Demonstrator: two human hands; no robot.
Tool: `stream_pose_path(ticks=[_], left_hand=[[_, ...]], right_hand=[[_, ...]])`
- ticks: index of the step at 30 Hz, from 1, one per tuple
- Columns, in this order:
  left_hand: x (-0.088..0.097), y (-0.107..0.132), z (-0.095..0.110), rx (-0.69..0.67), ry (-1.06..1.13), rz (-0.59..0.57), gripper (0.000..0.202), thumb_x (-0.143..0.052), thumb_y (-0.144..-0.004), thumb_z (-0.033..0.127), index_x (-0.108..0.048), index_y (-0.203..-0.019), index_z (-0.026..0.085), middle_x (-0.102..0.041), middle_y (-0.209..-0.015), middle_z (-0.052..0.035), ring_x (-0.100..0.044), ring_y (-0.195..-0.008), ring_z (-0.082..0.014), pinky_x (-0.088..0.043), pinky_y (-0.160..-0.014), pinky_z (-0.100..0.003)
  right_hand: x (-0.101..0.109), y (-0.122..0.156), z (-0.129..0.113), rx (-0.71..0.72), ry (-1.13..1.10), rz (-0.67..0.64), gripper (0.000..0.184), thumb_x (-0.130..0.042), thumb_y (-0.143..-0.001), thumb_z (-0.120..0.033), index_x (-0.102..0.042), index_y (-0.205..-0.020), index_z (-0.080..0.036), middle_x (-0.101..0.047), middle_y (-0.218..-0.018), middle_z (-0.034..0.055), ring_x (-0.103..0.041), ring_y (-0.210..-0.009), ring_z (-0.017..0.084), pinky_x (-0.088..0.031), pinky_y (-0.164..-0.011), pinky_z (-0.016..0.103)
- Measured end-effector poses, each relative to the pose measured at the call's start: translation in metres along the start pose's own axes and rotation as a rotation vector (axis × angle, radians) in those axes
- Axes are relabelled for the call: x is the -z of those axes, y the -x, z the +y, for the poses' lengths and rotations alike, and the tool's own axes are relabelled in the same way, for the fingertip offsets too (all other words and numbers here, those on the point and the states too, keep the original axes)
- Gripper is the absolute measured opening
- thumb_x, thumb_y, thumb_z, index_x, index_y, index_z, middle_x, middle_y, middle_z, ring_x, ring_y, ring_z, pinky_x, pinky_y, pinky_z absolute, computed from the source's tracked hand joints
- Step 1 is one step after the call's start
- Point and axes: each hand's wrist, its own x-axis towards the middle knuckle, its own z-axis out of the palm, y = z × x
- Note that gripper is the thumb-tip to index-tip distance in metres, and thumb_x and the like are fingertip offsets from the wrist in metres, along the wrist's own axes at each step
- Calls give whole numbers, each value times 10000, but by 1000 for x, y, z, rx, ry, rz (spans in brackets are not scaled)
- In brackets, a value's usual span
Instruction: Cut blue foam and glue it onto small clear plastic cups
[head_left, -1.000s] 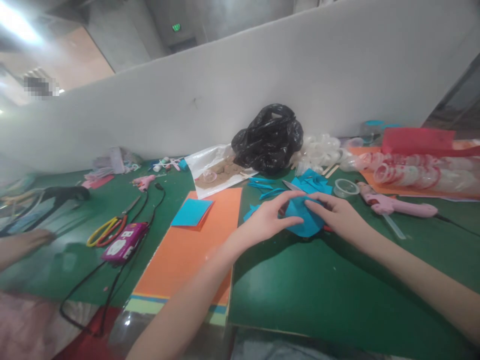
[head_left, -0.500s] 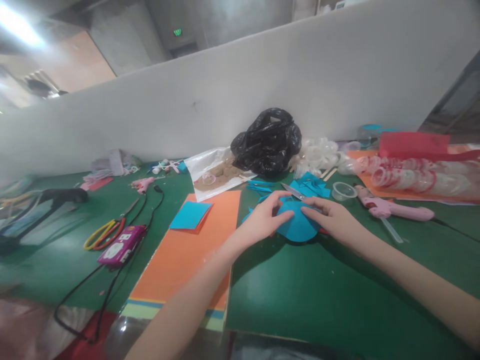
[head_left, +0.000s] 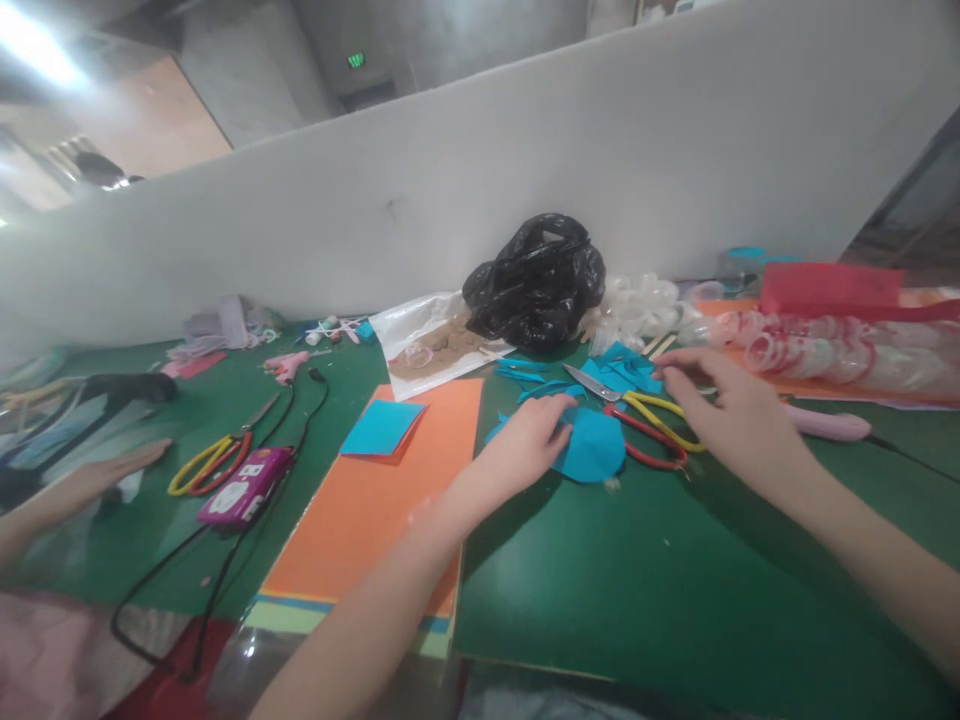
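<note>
My left hand point(head_left: 525, 435) has its fingers curled over the left edge of a rounded piece of blue paper point(head_left: 592, 448), low over the green table. Part of the paper is hidden under the fingers. My right hand point(head_left: 724, 410) is off the paper, its fingers loosely bent and apart, with nothing visible in them. It hovers right of a pair of scissors point(head_left: 656, 430) with one yellow and one red handle, their blades pointing left. Blue paper scraps point(head_left: 619, 368) lie just behind the blades.
Left are an orange sheet point(head_left: 375, 520) with a folded blue card point(head_left: 381, 428), another pair of scissors point(head_left: 214, 465) and a purple box point(head_left: 247, 487). A black plastic bag point(head_left: 536, 285) stands behind. A pink glue gun point(head_left: 829, 422) lies right. Another person's hand point(head_left: 112, 475) is far left.
My right hand has let go of the blue paper and moved right, uncovering the scissors' handles. The paper has shifted slightly left with my left hand. Another person's hand has appeared at left.
</note>
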Motion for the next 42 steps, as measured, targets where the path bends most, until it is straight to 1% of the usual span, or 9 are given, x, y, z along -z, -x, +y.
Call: stream_pose_path(ticks=[3,7,10,15,19,26,33,37,42], left_hand=[[-5,1,-5,-29,-212,-37,318,-422,-1009,201,-550,-1297,161,-647,-1182,-116,-557,-1131,-279,-489,-1003,-473],[-7,0,-5,-38,-421,-21,321,-437,-1000,184,-559,-1295,145,-609,-1187,-125,-519,-1098,-282,-488,-982,-466],[-7,-1,-4,-103,-449,-9,300,-417,-1015,190,-581,-1260,139,-598,-1201,-125,-505,-1081,-268,-484,-982,-441],[-9,0,-2,-211,-440,-41,302,-414,-1013,175,-617,-1236,194,-603,-1191,-107,-502,-1073,-249,-494,-961,-418],[-11,4,1,-188,-455,-122,408,-455,-937,73,-638,-1248,264,-593,-1245,-81,-506,-1116,-253,-510,-903,-398],[-11,6,3,-126,-439,-153,410,-479,-917,75,-638,-1241,268,-592,-1243,-84,-516,-1128,-270,-521,-873,-412],[-11,0,-1,-195,-343,-7,277,-430,-1024,243,-593,-1241,187,-613,-1261,-120,-510,-1184,-276,-472,-1031,-464],[-8,-2,8,-170,-130,63,415,-539,-1001,445,-523,-1327,189,-610,-1313,-113,-516,-1232,-277,-438,-1089,-453],[-8,0,10,-105,88,71,595,-660,-930,481,-439,-1426,238,-568,-1379,-110,-501,-1298,-281,-438,-1099,-456]], right_hand=[[17,-13,14,39,241,112,343,-460,-890,-369,-661,-1103,-188,-733,-1077,153,-678,-985,321,-502,-864,443],[23,-25,45,53,531,22,407,-449,-901,-403,-611,-1179,-154,-699,-1125,209,-654,-1015,366,-483,-851,461],[19,-24,61,50,748,-70,592,-463,-934,-528,-550,-1305,-76,-651,-1210,291,-631,-1060,424,-468,-822,474],[11,-18,69,51,826,-125,692,-490,-957,-575,-487,-1437,-77,-667,-1259,283,-604,-1134,447,-448,-885,495],[9,-17,69,46,843,-156,651,-457,-982,-552,-502,-1444,-96,-652,-1327,277,-595,-1157,453,-451,-897,511],[7,-21,63,111,769,-147,534,-435,-997,-496,-590,-1335,-113,-672,-1301,241,-596,-1168,449,-465,-939,552],[2,-14,35,331,295,-58,526,-532,-958,-552,-567,-1330,-183,-670,-1263,185,-616,-1202,366,-489,-1026,519],[-11,0,20,453,177,-139,449,-553,-974,-487,-559,-1336,-222,-666,-1288,147,-622,-1223,345,-496,-1036,534],[-23,12,16,567,116,-234,405,-555,-1001,-428,-539,-1357,-235,-657,-1312,151,-631,-1216,325,-506,-1041,531]])
